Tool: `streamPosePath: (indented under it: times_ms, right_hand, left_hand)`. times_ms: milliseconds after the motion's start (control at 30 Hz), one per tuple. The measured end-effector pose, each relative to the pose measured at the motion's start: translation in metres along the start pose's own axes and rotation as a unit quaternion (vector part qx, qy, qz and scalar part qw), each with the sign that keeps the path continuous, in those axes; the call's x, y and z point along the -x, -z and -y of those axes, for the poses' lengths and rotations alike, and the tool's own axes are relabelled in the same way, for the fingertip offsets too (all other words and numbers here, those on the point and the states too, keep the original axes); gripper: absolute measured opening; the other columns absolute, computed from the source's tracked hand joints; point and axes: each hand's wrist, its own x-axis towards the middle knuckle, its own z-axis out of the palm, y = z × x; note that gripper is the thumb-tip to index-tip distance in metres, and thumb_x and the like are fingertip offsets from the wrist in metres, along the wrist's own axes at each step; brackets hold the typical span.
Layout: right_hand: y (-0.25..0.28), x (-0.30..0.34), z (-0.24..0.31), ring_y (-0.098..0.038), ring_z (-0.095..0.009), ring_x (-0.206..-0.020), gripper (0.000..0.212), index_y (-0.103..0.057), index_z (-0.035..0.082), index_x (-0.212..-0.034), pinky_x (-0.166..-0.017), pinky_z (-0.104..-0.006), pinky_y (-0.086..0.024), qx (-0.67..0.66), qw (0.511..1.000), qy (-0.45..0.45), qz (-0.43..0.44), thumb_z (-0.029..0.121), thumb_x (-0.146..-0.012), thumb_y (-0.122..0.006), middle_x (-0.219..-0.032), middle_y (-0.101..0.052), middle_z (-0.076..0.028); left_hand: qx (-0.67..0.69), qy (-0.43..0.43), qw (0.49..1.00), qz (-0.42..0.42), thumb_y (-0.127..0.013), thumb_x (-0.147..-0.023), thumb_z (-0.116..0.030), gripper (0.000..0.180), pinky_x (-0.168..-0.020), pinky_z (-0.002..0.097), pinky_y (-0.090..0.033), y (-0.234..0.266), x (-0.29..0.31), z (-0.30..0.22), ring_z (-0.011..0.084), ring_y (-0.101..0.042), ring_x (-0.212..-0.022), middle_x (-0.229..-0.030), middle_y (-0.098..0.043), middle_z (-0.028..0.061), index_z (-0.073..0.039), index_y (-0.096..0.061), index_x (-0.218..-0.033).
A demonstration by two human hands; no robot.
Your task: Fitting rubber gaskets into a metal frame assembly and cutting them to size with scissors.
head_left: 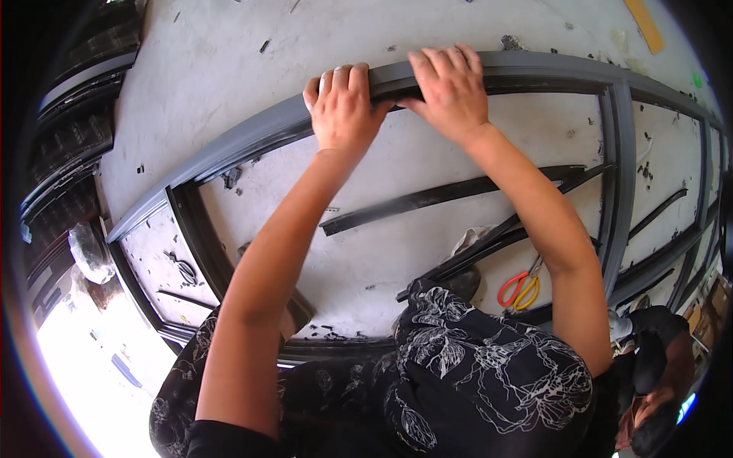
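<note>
A large grey metal frame point(244, 140) with a black inner edge lies across the floor in front of me. My left hand point(341, 111) is closed over its far rail, fingers bent over the outer side. A short way to the right, my right hand point(456, 95) grips the same rail. Both thumbs point toward each other along the rail's inner black edge and nearly meet. Whether a thin strip lies under the thumbs, I cannot tell. Loose black profile strips point(427, 200) lie inside the frame's opening, below my hands.
Scissors point(521, 288) with one red and one yellow handle lie by my right forearm. Grey crossbars point(620, 153) divide the frame at right. Dark stacked profiles point(76, 137) stand at left. Another person point(657, 359) is at the lower right. Black scraps point(264, 46) dot the floor.
</note>
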Motion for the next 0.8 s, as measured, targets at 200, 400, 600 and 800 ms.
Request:
streamPosePath:
  times_ms: [200, 400, 600, 800]
  right_hand:
    - [-0.011, -0.004, 0.016, -0.058, -0.020, -0.100, 0.055, -0.062, 0.013, -0.105, -0.099, -0.0417, -0.038, -0.012, 1.000, 0.011, -0.027, 0.032, -0.060, -0.086, -0.101, -0.063, 0.001]
    - [-0.014, -0.006, 0.021, -0.058, -0.020, -0.100, 0.053, -0.063, 0.013, -0.102, -0.097, -0.0427, -0.039, -0.025, 0.999, 0.029, -0.028, 0.033, -0.059, -0.086, -0.100, -0.063, 0.001]
    - [-0.016, -0.012, 0.027, -0.059, -0.020, -0.097, 0.050, -0.064, 0.014, -0.097, -0.096, -0.0414, -0.038, -0.046, 0.999, 0.013, 0.001, 0.035, -0.058, -0.087, -0.093, -0.062, 0.000]
    - [-0.014, -0.016, 0.038, -0.058, -0.021, -0.094, 0.047, -0.063, 0.014, -0.095, -0.093, -0.0413, -0.039, -0.041, 0.998, 0.037, -0.029, 0.036, -0.060, -0.086, -0.090, -0.061, 0.000]
  left_hand:
    - [-0.013, 0.006, 1.000, 0.006, -0.082, -0.069, -0.043, 0.059, -0.096, 0.0411, -0.038, 0.009, 0.007, 0.025, 0.0239, -0.059, -0.102, -0.106, -0.064, 0.0053, -0.010, -0.059, -0.112]
    - [-0.003, -0.019, 1.000, 0.004, -0.082, -0.070, -0.039, 0.056, -0.093, 0.0404, -0.038, 0.013, 0.007, 0.029, 0.0238, -0.059, -0.099, -0.102, -0.064, 0.0051, -0.009, -0.060, -0.112]
    - [0.009, 0.001, 0.999, 0.051, -0.080, -0.073, -0.035, 0.057, -0.095, 0.0412, -0.038, 0.020, 0.012, 0.036, 0.0246, -0.058, -0.105, -0.108, -0.063, 0.0056, -0.009, -0.058, -0.119]
    - [-0.016, -0.030, 0.999, 0.032, -0.080, -0.073, -0.037, 0.068, -0.099, 0.0424, -0.037, 0.027, 0.014, 0.043, 0.0261, -0.056, -0.109, -0.114, -0.062, 0.0072, -0.009, -0.055, -0.130]
